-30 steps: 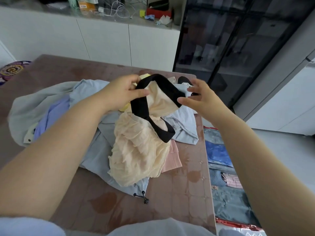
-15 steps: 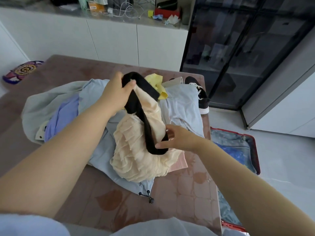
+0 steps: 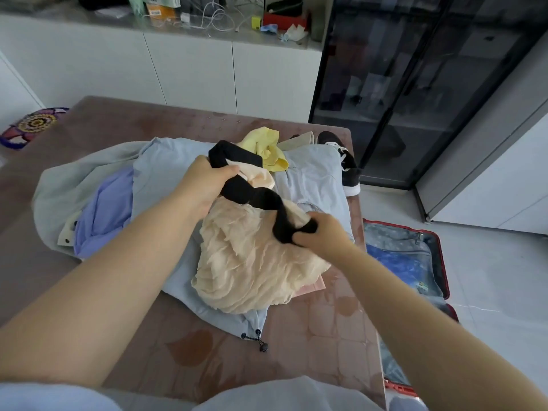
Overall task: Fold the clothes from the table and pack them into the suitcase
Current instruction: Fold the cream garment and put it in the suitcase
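Note:
A cream ruffled skirt (image 3: pixel 252 262) with a black waistband (image 3: pixel 255 197) lies on top of a clothes pile on the brown table (image 3: pixel 118 126). My left hand (image 3: pixel 204 182) grips the far end of the waistband. My right hand (image 3: pixel 323 232) grips its near end, fingers curled round the black band. Under the skirt lie a light blue garment (image 3: pixel 311 176), a lilac one (image 3: pixel 103 209), a pale grey-green jacket (image 3: pixel 59 185) and a yellow piece (image 3: pixel 267 146). The open red suitcase (image 3: pixel 439 262) sits on the floor right of the table, with blue clothes inside.
A black and white shoe (image 3: pixel 344 161) rests at the table's far right corner. A dark glass cabinet (image 3: pixel 415 84) stands behind it. White cupboards with a cluttered counter (image 3: pixel 207 22) run along the back wall. A patterned mat (image 3: pixel 32 126) lies far left.
My left hand has lowered the waistband's far end toward the pile. My right hand moved right and outward along the band, stretching it out between both hands. The view shifted slightly.

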### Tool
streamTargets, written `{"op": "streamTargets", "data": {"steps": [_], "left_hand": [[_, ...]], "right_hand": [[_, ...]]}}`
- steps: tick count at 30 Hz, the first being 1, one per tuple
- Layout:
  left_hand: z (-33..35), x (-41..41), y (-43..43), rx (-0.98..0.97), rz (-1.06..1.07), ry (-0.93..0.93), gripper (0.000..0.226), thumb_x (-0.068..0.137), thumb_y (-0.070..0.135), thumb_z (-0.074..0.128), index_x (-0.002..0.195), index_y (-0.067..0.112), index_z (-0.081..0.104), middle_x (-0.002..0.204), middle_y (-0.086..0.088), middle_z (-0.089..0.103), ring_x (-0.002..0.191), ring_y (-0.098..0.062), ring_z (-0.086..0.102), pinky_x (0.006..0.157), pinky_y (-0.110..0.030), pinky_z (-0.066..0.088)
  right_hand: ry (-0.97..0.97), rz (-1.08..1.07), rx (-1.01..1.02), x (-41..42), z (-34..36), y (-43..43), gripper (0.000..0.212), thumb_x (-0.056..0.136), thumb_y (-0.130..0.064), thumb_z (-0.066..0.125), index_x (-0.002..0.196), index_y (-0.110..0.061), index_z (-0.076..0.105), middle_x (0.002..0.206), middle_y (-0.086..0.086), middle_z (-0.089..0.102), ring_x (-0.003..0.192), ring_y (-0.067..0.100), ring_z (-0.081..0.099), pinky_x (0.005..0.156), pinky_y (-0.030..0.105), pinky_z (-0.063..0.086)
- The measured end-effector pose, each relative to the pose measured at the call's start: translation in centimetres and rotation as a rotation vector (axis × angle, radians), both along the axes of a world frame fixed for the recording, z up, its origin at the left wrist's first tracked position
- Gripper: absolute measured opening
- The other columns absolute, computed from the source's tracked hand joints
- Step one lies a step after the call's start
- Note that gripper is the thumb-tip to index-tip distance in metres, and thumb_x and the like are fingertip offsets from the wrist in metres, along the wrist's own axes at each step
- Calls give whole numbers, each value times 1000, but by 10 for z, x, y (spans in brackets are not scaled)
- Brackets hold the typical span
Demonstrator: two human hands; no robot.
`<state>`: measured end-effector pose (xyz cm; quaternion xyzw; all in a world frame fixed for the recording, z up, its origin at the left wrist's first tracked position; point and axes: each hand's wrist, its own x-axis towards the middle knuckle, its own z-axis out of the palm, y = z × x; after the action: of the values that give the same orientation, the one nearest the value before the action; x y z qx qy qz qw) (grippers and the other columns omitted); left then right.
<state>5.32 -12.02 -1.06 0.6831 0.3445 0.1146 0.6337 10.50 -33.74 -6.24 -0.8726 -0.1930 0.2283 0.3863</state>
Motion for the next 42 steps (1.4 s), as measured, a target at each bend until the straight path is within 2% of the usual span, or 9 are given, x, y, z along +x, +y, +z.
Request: {"op": "streamTargets", "data": {"steps": [3, 6, 10, 17, 24, 28, 32, 37, 42], "left_hand": [[-8, -1, 3, -51, 50, 17, 59, 79, 9, 71, 129, 8, 39, 119, -6, 51, 101, -17, 55, 82, -31, 48], [-12, 2, -2, -355, -99, -16, 35, 85, -1, 60, 118, 6, 52, 117, -12, 59, 96, -18, 59, 76, -27, 49], [-19, 8, -3, -447, -167, -51, 14, 87, 1, 57, 97, 10, 61, 100, -4, 64, 95, -13, 60, 75, -21, 48], [-21, 14, 3, -131, -322, -45, 32, 92, 21, 55, 123, 11, 54, 112, 1, 63, 95, -7, 60, 74, -17, 46], [7, 14, 2, 544, -445, -86, 27, 90, 39, 53, 105, 17, 50, 89, 7, 55, 83, -12, 50, 69, -25, 40], [27, 0, 20, 547, -645, 147, 61, 58, 51, 73, 107, 25, 48, 93, 8, 57, 80, -6, 51, 68, -23, 39], [16, -11, 48, 826, -849, 468, 45, 56, 42, 84, 91, 25, 60, 89, 10, 59, 85, -13, 54, 71, -26, 40], [8, -22, 69, 630, -942, 490, 31, 61, 57, 77, 68, 28, 67, 64, 14, 59, 65, -7, 52, 62, -21, 36], [13, -35, 84, 297, -791, 214, 68, 40, 83, 67, 85, 31, 68, 87, 12, 69, 84, -1, 62, 75, -19, 45]], "right_hand": [[-59, -108, 148, 16, 27, -28, 9, 74, -3, 67, 80, -10, 69, 62, -1, 54, 56, 7, 48, 56, 19, 39], [-112, -158, 223, 21, 48, -48, 28, 80, 0, 64, 82, -28, 70, 54, -15, 61, 50, -6, 53, 52, 5, 39], [-175, -189, 228, 24, 60, -64, 13, 87, -11, 61, 78, -20, 64, 60, -4, 55, 53, 1, 45, 58, 22, 37], [-224, -194, 245, 35, 77, -80, 13, 98, -19, 44, 106, -14, 53, 90, 1, 59, 84, 16, 56, 80, 30, 46], [-233, -272, 371, 47, 83, -76, 8, 98, -25, 46, 98, -19, 52, 81, -9, 54, 75, 4, 51, 69, 16, 41], [-65, -91, 361, 54, 89, -81, 27, 72, -32, 73, 95, -37, 62, 93, -15, 69, 85, 0, 66, 76, 16, 53], [3, 3, 209, 69, 88, -90, 69, 36, -58, 84, 99, -39, 65, 95, -13, 72, 91, 3, 67, 85, 23, 52], [80, 226, -149, 79, 88, -83, 42, 64, -27, 84, 98, -39, 63, 96, -16, 70, 97, 1, 61, 101, 29, 42], [175, 249, -16, 87, 93, -87, 41, 70, -49, 74, 107, -39, 61, 99, -19, 71, 97, -3, 63, 88, 18, 49]]}}
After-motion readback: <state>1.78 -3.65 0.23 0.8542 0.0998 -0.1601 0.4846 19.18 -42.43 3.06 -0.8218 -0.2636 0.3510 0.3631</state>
